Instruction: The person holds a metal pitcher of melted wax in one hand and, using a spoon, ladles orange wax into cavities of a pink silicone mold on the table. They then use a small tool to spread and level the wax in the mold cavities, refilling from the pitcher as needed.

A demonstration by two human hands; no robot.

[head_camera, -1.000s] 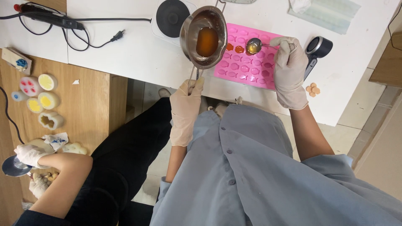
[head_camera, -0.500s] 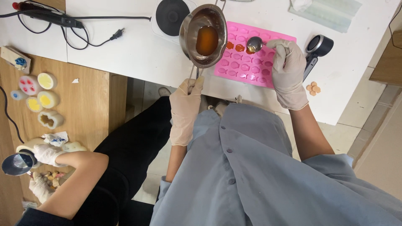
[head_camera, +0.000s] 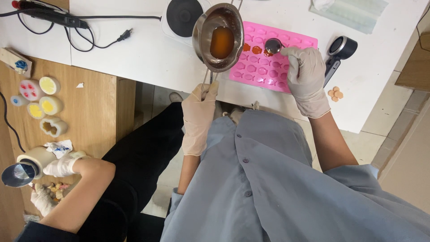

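Left hand (head_camera: 198,117) grasping steel pot (head_camera: 218,36) of amber liquid, right hand (head_camera: 306,75) grasping spoon (head_camera: 273,45)

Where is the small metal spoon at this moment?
In the head view, the spoon is in the right hand, over the upper edge of the pink mould, just right of the metal pot.

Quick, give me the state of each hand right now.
Left hand: closed on the handle of the small metal pot of amber liquid.
Right hand: closed on a metal spoon over the pink mould.
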